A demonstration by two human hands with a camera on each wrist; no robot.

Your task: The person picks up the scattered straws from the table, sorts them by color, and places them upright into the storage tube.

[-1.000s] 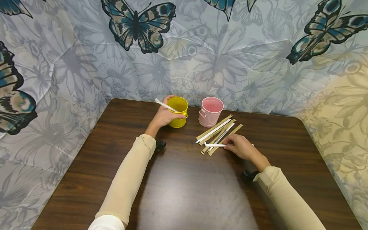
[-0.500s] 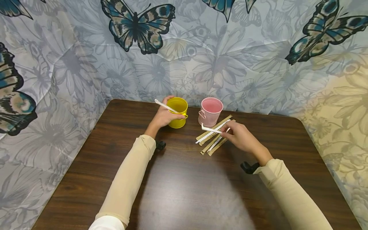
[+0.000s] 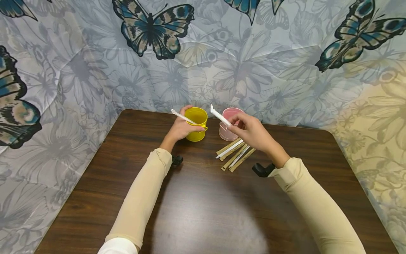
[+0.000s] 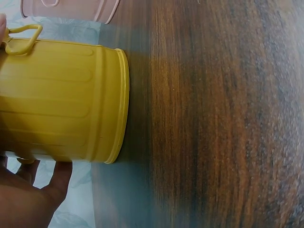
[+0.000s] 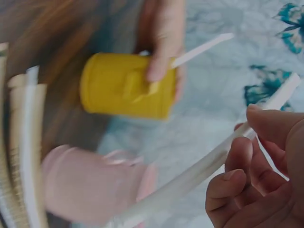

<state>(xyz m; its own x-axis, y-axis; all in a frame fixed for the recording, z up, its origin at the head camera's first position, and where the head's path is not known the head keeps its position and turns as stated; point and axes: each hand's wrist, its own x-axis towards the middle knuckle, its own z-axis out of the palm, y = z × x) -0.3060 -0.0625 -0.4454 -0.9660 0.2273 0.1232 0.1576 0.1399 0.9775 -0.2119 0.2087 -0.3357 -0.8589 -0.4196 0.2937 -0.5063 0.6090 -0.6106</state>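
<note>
My left hand (image 3: 180,127) grips a small yellow bucket (image 3: 195,137) that stands near the table's back edge. A white paper-wrapped straw (image 3: 182,115) leans in it, its upper end sticking out to the left over the hand. Between thumb and fingers, my right hand (image 3: 253,132) pinches another white wrapped straw (image 3: 219,115), raised and tilted, its far end pointing up and left between the two buckets. In the right wrist view this straw (image 5: 190,175) crosses in front of the pink bucket (image 5: 90,185). The right hand partly hides the pink bucket in the head view.
Below the right hand lies a loose pile of several brown-wrapped straws (image 3: 243,160) and white-wrapped straws (image 3: 229,149). A butterfly-print cloth (image 3: 203,70) hangs right behind the wooden table (image 3: 203,211).
My right hand has lifted the white straw off the pile and carried it up and left, in front of the pink bucket, tilting it upward. The left hand and yellow bucket stay put.
</note>
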